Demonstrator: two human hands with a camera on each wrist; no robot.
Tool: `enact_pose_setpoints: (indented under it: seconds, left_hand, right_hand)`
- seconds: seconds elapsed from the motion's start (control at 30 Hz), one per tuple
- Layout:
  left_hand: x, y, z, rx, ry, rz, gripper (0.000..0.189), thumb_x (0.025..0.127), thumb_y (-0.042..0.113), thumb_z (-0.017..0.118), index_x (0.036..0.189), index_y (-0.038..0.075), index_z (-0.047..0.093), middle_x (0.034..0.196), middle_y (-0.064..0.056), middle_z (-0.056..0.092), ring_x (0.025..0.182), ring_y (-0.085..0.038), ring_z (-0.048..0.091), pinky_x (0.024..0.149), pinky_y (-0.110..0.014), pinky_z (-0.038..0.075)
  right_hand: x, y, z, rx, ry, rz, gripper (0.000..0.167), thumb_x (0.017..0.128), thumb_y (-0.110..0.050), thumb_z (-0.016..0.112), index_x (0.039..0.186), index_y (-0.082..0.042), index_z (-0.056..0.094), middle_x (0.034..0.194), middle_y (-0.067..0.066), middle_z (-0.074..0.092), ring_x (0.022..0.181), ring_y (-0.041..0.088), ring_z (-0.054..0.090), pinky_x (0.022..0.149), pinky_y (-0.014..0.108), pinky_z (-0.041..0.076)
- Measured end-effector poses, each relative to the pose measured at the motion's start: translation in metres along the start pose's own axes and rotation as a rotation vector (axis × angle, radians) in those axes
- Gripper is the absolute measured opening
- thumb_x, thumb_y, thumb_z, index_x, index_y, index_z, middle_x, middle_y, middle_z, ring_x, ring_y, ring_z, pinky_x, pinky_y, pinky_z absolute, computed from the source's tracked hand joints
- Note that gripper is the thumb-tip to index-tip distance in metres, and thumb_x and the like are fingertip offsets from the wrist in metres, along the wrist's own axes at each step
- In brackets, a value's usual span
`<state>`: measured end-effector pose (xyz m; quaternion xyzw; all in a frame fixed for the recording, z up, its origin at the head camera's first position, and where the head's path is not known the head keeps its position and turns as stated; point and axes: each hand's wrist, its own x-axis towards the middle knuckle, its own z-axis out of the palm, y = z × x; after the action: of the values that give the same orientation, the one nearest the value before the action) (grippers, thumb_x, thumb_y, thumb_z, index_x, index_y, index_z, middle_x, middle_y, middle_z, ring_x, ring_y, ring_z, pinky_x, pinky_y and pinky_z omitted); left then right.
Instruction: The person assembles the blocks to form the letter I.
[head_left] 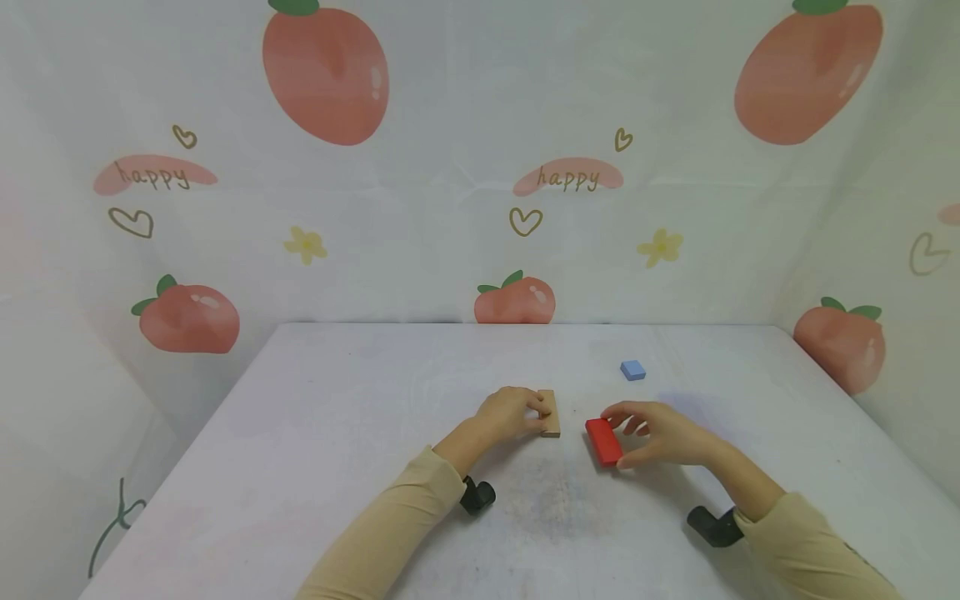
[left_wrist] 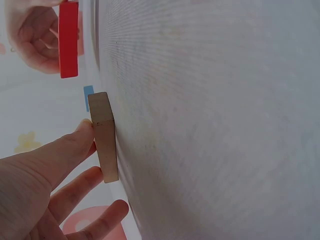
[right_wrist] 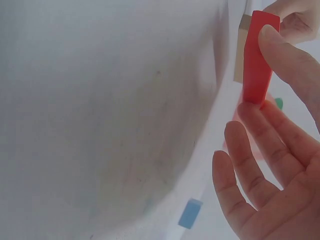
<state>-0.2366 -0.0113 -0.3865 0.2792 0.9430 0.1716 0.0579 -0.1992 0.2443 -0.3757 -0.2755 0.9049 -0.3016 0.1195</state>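
Note:
My left hand (head_left: 510, 414) pinches a flat, plain wooden block (head_left: 551, 414) between thumb and fingers near the table's middle. In the left wrist view the wooden block (left_wrist: 105, 145) shows its end, with the thumb against one edge; whether it touches the table I cannot tell. To the right, my right hand (head_left: 663, 433) holds a red rectangular block (head_left: 604, 442) by its two ends. Thumb and fingertips grip this red block (right_wrist: 257, 60) in the right wrist view, while other fingers extend away from it. A gap separates the two blocks.
A small blue block (head_left: 633, 370) lies farther back on the white table (head_left: 300, 417), beyond the right hand. Behind the table hangs a white cloth (head_left: 442, 167) printed with peaches. Black devices (head_left: 716, 527) sit at both wrists.

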Motion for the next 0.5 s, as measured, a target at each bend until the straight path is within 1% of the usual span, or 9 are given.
enact_pose_setpoints:
  seconds: [0.2, 0.4, 0.5]
  left_hand:
    - [-0.0003, 0.0003, -0.0004, -0.016, -0.011, -0.009, 0.029, 0.085, 0.028, 0.067, 0.113, 0.018, 0.070, 0.128, 0.002, 0.062, 0.123, -0.018, 0.054, 0.103, -0.033, 0.043]
    - [-0.0011, 0.0000, 0.0000, -0.005, 0.010, 0.010, 0.028, 0.084, 0.028, 0.068, 0.111, 0.018, 0.071, 0.125, 0.001, 0.063, 0.121, -0.019, 0.056, 0.100, -0.032, 0.045]
    - [-0.0012, -0.0002, 0.0000, -0.004, 0.010, 0.012, 0.028, 0.084, 0.028, 0.068, 0.110, 0.018, 0.071, 0.125, 0.001, 0.063, 0.121, -0.019, 0.056, 0.100, -0.032, 0.045]
  right_hand:
    - [0.0011, -0.0032, 0.0024, 0.000, -0.003, -0.008, 0.057, 0.071, -0.024, 0.079, 0.119, -0.002, 0.056, 0.115, 0.015, 0.062, 0.091, 0.018, 0.059, 0.077, 0.031, 0.052]
    - [0.0030, -0.0066, 0.0045, -0.004, -0.006, -0.026, 0.057, 0.071, -0.024, 0.080, 0.118, -0.003, 0.056, 0.113, 0.013, 0.063, 0.090, 0.019, 0.060, 0.077, 0.030, 0.051]
    - [0.0035, -0.0079, 0.0054, 0.001, -0.009, -0.026, 0.057, 0.071, -0.024, 0.079, 0.118, -0.003, 0.056, 0.114, 0.014, 0.062, 0.091, 0.020, 0.059, 0.077, 0.031, 0.051]
